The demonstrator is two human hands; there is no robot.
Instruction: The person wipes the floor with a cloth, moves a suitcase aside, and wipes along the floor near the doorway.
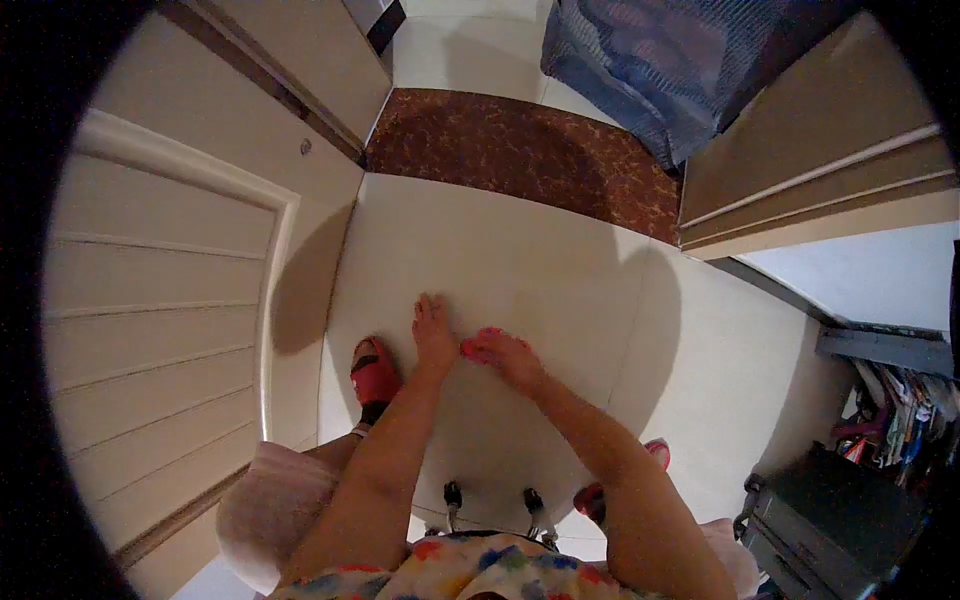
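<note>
We note that the right hand (508,357) covers most of a small red item (468,349), so only its edges show and we cannot tell its kind or how the fingers grip it; the right forearm (597,435) hides the middle of the right slipper (657,455); the patterned top (480,572) hides whatever the caster wheels (453,494) carry. We see the blue mesh (640,85) cut by the upper edge; the stacked papers (892,405) are too small to read.
</note>
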